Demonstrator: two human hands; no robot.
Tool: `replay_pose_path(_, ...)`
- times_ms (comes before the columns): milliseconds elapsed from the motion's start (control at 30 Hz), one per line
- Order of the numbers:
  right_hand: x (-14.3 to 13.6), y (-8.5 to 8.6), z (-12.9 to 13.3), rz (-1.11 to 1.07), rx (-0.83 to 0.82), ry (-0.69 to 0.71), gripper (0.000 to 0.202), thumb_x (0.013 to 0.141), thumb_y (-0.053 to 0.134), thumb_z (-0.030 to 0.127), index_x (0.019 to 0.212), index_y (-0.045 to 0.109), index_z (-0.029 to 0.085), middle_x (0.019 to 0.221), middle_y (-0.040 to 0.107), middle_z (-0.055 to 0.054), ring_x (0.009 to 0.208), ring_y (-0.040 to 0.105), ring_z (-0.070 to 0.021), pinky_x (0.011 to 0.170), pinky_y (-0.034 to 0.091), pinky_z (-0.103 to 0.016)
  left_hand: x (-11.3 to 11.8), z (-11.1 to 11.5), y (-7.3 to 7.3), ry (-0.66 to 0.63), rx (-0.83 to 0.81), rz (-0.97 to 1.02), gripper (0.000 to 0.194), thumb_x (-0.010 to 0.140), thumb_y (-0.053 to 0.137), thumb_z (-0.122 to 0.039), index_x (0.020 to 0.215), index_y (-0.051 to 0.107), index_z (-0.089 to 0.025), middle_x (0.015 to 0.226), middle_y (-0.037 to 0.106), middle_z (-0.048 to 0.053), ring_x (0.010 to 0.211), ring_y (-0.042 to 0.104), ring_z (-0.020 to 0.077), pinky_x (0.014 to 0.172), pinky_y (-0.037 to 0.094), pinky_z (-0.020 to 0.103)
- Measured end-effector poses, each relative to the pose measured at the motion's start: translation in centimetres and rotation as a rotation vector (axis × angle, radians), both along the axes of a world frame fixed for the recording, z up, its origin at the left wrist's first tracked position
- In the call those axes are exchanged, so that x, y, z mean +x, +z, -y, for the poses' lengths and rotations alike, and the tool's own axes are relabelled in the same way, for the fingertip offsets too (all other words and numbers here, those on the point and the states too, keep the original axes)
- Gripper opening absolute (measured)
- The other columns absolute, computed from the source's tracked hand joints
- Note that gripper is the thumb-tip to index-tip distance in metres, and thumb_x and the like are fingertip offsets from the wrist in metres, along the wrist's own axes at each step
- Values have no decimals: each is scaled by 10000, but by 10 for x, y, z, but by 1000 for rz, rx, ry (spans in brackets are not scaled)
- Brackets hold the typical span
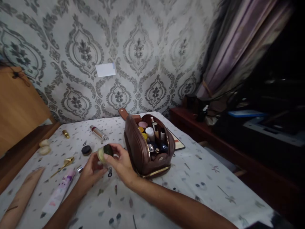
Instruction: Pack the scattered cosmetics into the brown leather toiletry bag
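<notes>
Both hands met over the counter (pixel 190 178), just left of the open brown pouch (pixel 143 149). Left hand (pixel 89 171) and right hand (pixel 121 163) had fingers closed around a small round jar (pixel 105 152), held above the cloth. Step judged: handling the jar's lid. Next calls for a steady twisting grip.

The open brown pouch (pixel 145 149) stood just right of the right hand (pixel 121 163), blocking any sideways pass there; its upright bottles filled the mouth. Left of the left hand (pixel 89 171) lay a pink tube (pixel 59 192), gold scissors (pixel 63 164) and a small dark pot (pixel 86 150), crowding that side. Behind, a silver tube (pixel 98 132) lay near the wall. The cloth-covered table (pixel 209 187) right of the pouch lay bare, as did the near strip between the forearms.
</notes>
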State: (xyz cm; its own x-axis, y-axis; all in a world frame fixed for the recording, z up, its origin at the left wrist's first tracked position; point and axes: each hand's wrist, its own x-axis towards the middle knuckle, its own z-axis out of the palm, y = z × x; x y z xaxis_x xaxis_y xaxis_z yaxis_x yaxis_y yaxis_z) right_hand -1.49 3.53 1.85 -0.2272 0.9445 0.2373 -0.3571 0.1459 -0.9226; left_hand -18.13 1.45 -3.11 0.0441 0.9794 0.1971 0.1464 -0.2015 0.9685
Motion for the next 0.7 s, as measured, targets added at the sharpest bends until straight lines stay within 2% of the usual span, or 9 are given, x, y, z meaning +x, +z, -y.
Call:
replay_pose_path(133, 29, 58, -12, 67, 132, 18, 409, 699, 774, 361, 1039, 621, 192, 1009, 681, -38, 934, 637, -179, 823, 523, -307, -1, -1, 0, -8, -23, -93, 540, 794, 744, -338, 1255, 487, -224, 1121, 635, 89, 1038, 634, 241, 819, 539, 328)
replay_pose_path(233, 67, 98, -42, 157, 319, -33, 376, 700, 780, 338, 999, 605, 192, 972, 671, -24, 895, 634, -160, 825, 518, -314, 1, 1, 4, -6, -33, -134, 529, 793, 733, -335, 1249, 494, -214, 1079, 648, 90, 985, 650, 235, 776, 543, 321)
replay_pose_path(300, 95, 118, -71, 330, 444, -90, 402, 695, 789, 339, 1003, 591, 175, 984, 667, -38, 874, 638, -164, 796, 524, -318, 3, 2, 6, -1, -44, -160, 491, 792, 724, -340, 1215, 514, -208, 1050, 654, 84, 960, 655, 233, 767, 540, 321)
replay_pose_path(367, 119, 133, -101, 610, 539, -217, 415, 700, 789, 320, 1023, 589, 153, 987, 665, -48, 845, 638, -169, 758, 518, -308, 5, 2, 7, 4, -57, -187, 469, 786, 717, -345, 1190, 524, -206, 1021, 657, 74, 949, 655, 231, 772, 535, 322)
replay_pose_path(433, 136, 142, -127, 997, 602, -338, 377, 744, 755, 282, 1047, 590, 128, 976, 672, -57, 846, 631, -176, 751, 499, -290, 5, 2, 7, 0, -62, -207, 469, 780, 712, -355, 1183, 523, -205, 1003, 657, 66, 945, 653, 229, 777, 530, 319)
replay_pose_path(500, 145, 144, -146, 1396, 674, -327, 370, 805, 706, 290, 1104, 586, 107, 1023, 675, -86, 894, 628, -192, 760, 479, -280, 5, 1, 6, -19, -66, -223, 466, 796, 690, -366, 1197, 518, -204, 1010, 659, 68, 950, 652, 227, 781, 526, 313)
replay_pose_path(567, 147, 141, -159, 1581, 724, -266, 404, 804, 709, 273, 1155, 594, 108, 1094, 670, -107, 976, 619, -213, 791, 458, -274, 6, 2, 7, -38, -70, -237, 443, 819, 664, -374, 1203, 526, -201, 1011, 665, 69, 945, 654, 224, 779, 521, 308)
replay_pose_path(700, 142, 131, -174, 1722, 778, -128, 390, 771, 731, 263, 1137, 661, 148, 1139, 669, -116, 1017, 617, -239, 768, 430, -262, 12, 7, 9, 10, -47, -213, 382, 832, 632, -375, 1166, 568, -201, 963, 675, 55, 908, 660, 217, 785, 511, 302)
